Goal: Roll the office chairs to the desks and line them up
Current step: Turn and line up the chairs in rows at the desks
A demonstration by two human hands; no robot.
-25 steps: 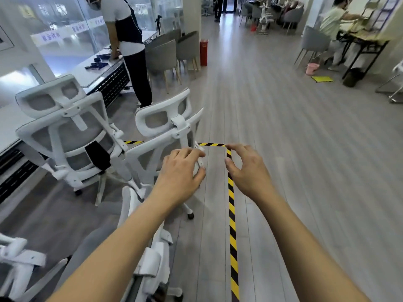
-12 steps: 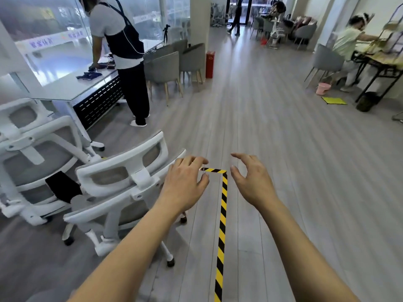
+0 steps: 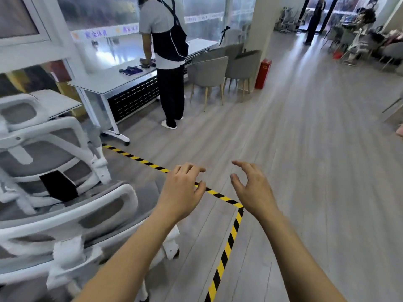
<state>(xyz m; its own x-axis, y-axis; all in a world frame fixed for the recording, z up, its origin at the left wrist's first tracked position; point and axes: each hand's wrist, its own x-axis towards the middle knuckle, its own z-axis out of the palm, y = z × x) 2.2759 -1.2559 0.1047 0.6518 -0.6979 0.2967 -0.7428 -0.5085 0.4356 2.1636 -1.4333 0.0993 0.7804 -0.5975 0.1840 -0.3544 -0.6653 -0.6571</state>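
Here our two bare hands hover over the floor, holding nothing: the left hand (image 3: 182,190) with loosely curled, spread fingers, the right hand (image 3: 254,190) open with thumb and fingers apart. Just left of the left hand, at near left, sits a white-framed office chair with grey mesh back (image 3: 65,216), blurred; whether the hand touches it we cannot tell. A second chair of the same kind (image 3: 43,149) stands just behind it, a black patch on its back. So we count two such chairs.

They should roll lightly on castors but swivel readily; we judge the stiff top rail of the backrest the best place for a grip.

Yellow-and-black striped tape (image 3: 226,247) turns a corner on the grey plank floor. Farther left, a white surface (image 3: 122,79) waits, a person in a grey shirt (image 3: 168,51) standing at it, beside two grey shell chairs (image 3: 209,73).
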